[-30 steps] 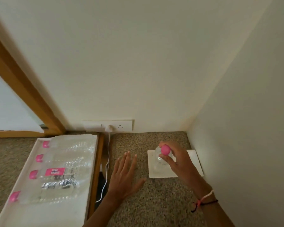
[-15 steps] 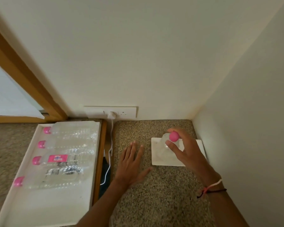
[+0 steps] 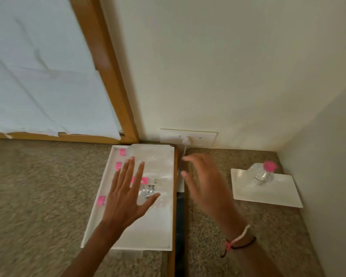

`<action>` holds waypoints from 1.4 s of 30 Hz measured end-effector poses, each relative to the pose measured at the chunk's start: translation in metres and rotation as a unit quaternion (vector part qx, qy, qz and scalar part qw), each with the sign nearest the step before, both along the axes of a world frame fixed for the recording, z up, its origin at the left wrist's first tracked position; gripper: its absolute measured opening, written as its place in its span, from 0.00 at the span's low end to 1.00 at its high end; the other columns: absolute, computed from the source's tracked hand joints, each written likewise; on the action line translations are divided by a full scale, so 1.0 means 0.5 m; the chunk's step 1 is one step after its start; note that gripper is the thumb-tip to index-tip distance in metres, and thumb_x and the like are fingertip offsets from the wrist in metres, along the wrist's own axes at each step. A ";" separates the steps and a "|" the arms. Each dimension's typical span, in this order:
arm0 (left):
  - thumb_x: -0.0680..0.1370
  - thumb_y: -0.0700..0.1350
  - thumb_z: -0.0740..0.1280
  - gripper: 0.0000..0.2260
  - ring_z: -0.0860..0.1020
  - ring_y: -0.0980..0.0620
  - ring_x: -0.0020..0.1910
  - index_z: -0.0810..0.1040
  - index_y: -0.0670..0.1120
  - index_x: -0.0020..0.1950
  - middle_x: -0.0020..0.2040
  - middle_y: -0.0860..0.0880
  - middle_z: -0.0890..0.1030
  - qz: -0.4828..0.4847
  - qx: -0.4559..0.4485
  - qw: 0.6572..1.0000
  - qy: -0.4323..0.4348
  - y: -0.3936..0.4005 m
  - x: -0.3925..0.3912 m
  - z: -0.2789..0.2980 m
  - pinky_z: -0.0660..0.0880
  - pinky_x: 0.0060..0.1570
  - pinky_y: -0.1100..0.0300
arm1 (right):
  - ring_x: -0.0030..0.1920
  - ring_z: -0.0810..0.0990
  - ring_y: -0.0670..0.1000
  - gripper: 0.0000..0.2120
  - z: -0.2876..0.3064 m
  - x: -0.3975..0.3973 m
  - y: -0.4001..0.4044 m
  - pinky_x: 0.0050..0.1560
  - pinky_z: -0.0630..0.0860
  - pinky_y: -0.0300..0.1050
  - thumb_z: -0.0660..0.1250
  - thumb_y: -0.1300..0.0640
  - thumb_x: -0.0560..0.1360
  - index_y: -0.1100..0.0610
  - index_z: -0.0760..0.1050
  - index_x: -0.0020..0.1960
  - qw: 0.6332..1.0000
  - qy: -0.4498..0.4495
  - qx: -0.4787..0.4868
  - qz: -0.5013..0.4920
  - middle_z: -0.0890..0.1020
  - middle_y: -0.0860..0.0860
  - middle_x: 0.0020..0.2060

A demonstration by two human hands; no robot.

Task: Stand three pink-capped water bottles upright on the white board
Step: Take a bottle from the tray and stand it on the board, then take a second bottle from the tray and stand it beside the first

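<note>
Partly, left hand [image 3: 126, 198] hides the tray bottles [image 3: 154, 176].

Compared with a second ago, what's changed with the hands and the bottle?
The right hand let go of the bottle and swung left toward the tray. The left hand moved over the tray's bottles. The released bottle stayed upright on the white board.

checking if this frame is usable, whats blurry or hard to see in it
Head view: motion blur smears the right hand and softens the carpet; the left hand is sharper. The clear bottles lying in the white tray wash out against it, only their pink caps reading clearly. The upright bottle on the white board stays legible. Wide-angle distortion bends the wooden frame.
</note>
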State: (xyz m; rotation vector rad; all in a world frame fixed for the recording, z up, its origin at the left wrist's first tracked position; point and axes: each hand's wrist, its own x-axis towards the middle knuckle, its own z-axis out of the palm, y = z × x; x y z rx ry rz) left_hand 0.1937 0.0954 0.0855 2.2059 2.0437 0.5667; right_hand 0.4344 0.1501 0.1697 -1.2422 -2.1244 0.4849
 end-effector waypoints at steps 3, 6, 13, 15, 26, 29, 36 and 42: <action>0.78 0.73 0.52 0.43 0.51 0.42 0.83 0.51 0.47 0.83 0.84 0.41 0.52 0.025 -0.008 1.000 0.003 -0.054 -0.128 -0.017 0.53 0.79 0.39 | 0.57 0.76 0.49 0.12 -0.052 -0.148 -0.056 0.57 0.76 0.43 0.66 0.56 0.80 0.55 0.75 0.62 0.996 -0.012 -0.034 0.083 0.79 0.52 0.57; 0.80 0.71 0.51 0.39 0.55 0.41 0.82 0.56 0.46 0.83 0.83 0.40 0.56 0.012 -0.021 1.000 0.012 -0.096 -0.236 -0.060 0.52 0.79 0.40 | 0.60 0.74 0.55 0.15 -0.124 -0.286 -0.094 0.60 0.74 0.49 0.69 0.55 0.76 0.58 0.76 0.61 0.987 -0.089 -0.034 0.129 0.78 0.55 0.58; 0.81 0.69 0.54 0.37 0.60 0.40 0.80 0.61 0.45 0.81 0.82 0.40 0.60 -0.013 -0.046 0.999 0.021 -0.161 -0.360 -0.152 0.60 0.74 0.34 | 0.52 0.73 0.59 0.17 -0.213 -0.467 -0.093 0.49 0.73 0.55 0.77 0.46 0.65 0.58 0.80 0.46 0.943 -0.323 0.018 0.074 0.78 0.58 0.50; 0.81 0.69 0.54 0.37 0.59 0.41 0.81 0.60 0.45 0.81 0.82 0.40 0.60 -0.017 -0.046 0.999 0.015 -0.160 -0.360 -0.156 0.59 0.75 0.34 | 0.52 0.72 0.57 0.16 -0.206 -0.477 -0.089 0.49 0.72 0.55 0.75 0.44 0.68 0.57 0.83 0.46 0.943 -0.324 0.030 0.071 0.77 0.55 0.48; 0.81 0.68 0.54 0.36 0.61 0.43 0.80 0.61 0.46 0.81 0.82 0.42 0.61 -0.032 -0.047 0.998 -0.022 -0.153 -0.361 -0.201 0.59 0.76 0.35 | 0.53 0.74 0.47 0.18 -0.046 -0.290 -0.114 0.52 0.70 0.28 0.73 0.47 0.74 0.54 0.79 0.60 0.998 -0.022 -0.052 -0.001 0.73 0.47 0.53; 0.81 0.69 0.53 0.36 0.60 0.43 0.81 0.61 0.48 0.81 0.82 0.43 0.60 -0.031 -0.062 0.997 -0.014 -0.151 -0.363 -0.202 0.57 0.77 0.36 | 0.54 0.75 0.47 0.18 -0.052 -0.270 -0.113 0.53 0.69 0.27 0.69 0.44 0.77 0.55 0.77 0.60 0.998 -0.013 -0.057 -0.004 0.75 0.48 0.54; 0.80 0.70 0.51 0.37 0.61 0.42 0.80 0.61 0.48 0.81 0.82 0.44 0.60 -0.009 -0.072 0.997 -0.015 -0.149 -0.353 -0.185 0.56 0.77 0.38 | 0.54 0.78 0.48 0.21 -0.043 -0.216 -0.104 0.49 0.79 0.45 0.62 0.40 0.78 0.55 0.75 0.60 0.999 0.023 -0.045 -0.002 0.77 0.48 0.55; 0.79 0.72 0.50 0.39 0.54 0.43 0.82 0.56 0.49 0.83 0.83 0.42 0.56 -0.018 -0.024 0.999 -0.029 -0.088 -0.238 -0.100 0.51 0.78 0.39 | 0.55 0.78 0.45 0.18 0.030 -0.103 -0.087 0.51 0.79 0.44 0.65 0.44 0.78 0.55 0.75 0.62 0.992 0.122 -0.011 -0.033 0.78 0.48 0.57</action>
